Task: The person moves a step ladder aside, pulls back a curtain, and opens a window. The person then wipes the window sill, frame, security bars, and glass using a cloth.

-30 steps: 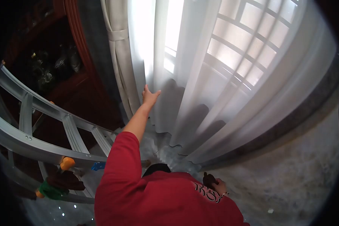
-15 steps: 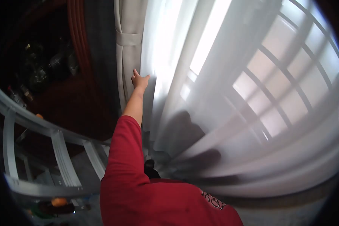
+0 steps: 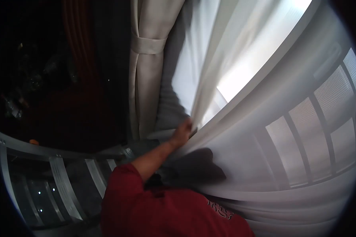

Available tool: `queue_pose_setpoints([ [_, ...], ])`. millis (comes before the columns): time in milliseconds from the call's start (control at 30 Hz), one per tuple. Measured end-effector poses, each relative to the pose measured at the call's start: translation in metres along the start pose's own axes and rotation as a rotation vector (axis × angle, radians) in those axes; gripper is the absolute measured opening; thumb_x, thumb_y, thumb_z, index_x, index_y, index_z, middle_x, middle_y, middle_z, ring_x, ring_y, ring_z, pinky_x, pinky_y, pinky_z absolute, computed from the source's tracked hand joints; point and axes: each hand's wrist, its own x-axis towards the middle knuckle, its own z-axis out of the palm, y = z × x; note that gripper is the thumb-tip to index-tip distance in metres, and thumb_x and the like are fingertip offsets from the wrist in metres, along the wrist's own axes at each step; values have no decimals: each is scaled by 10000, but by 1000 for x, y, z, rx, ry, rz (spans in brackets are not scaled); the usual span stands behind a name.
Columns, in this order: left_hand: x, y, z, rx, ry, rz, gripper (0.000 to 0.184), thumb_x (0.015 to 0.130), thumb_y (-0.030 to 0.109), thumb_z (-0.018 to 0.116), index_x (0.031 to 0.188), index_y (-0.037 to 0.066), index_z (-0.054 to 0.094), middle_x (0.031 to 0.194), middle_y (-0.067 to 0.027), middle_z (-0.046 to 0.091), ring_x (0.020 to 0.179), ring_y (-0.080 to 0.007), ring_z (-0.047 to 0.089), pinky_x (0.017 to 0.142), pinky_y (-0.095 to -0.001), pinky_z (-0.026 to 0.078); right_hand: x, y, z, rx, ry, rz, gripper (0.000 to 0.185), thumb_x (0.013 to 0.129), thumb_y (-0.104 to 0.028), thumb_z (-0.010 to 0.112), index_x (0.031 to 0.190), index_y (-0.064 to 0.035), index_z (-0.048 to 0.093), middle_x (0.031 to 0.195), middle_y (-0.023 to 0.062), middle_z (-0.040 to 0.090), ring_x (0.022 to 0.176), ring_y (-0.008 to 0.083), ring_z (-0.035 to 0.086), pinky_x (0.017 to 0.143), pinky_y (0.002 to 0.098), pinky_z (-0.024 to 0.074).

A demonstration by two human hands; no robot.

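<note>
My left hand [image 3: 182, 133] reaches out from a red sleeve and is closed on the edge of a white sheer curtain [image 3: 249, 158]. The fabric is bunched at my fingers and fans out to the right, with a dark shadow on it below the hand. Left of the hand hangs a beige curtain [image 3: 146, 87], gathered by a tieback band [image 3: 148, 46] of the same cloth. Bright window glass [image 3: 249, 71] shows beyond the pulled-aside sheer edge. Out of view is my right hand.
A metal ladder [image 3: 61, 177] lies along the lower left, near my body. Behind it, a dark wooden cabinet [image 3: 77, 51] holds glassware [image 3: 35, 81] that is hard to make out. A small orange object [image 3: 34, 142] shows just above the ladder rail.
My left hand has come down and to the right, from an outstretched reach by the beige curtain to a grip on the sheer curtain. The sheer's edge is drawn to the right.
</note>
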Motion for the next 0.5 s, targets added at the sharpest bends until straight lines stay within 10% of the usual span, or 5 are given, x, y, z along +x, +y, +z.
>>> queue_pose_setpoints([
  [233, -21, 116, 33, 429, -433, -321, 128, 910, 96, 500, 1008, 42, 562, 929, -48, 577, 819, -128, 526, 752, -291, 447, 3, -22, 12, -55, -97, -49, 422, 791, -360, 631, 1091, -64, 602, 972, 147, 651, 906, 262, 626, 790, 342, 470],
  [300, -8, 84, -7, 620, 41, 181, 139, 888, 91, 529, 1023, 62, 552, 889, -58, 570, 730, -156, 521, 696, -294, 455, -9, -24, 20, -31, -68, -39, 424, 792, -362, 630, 1092, -65, 602, 973, 147, 651, 907, 263, 626, 791, 342, 470],
  [367, -7, 119, 2, 524, 518, 172, 225, 874, 79, 543, 1092, 51, 500, 1037, -75, 540, 907, -174, 497, 847, -301, 402, -31, -23, 34, 26, 4, -4, 425, 792, -364, 628, 1093, -66, 602, 974, 147, 651, 908, 263, 626, 792, 342, 470],
  [500, -29, 206, 87, 494, -65, 705, 252, 848, 50, 541, 1094, 27, 492, 1085, -148, 539, 1006, -265, 531, 862, -375, 435, -83, -29, 91, 207, 203, 91, 427, 793, -368, 625, 1095, -67, 601, 976, 147, 651, 910, 263, 625, 795, 342, 469],
])
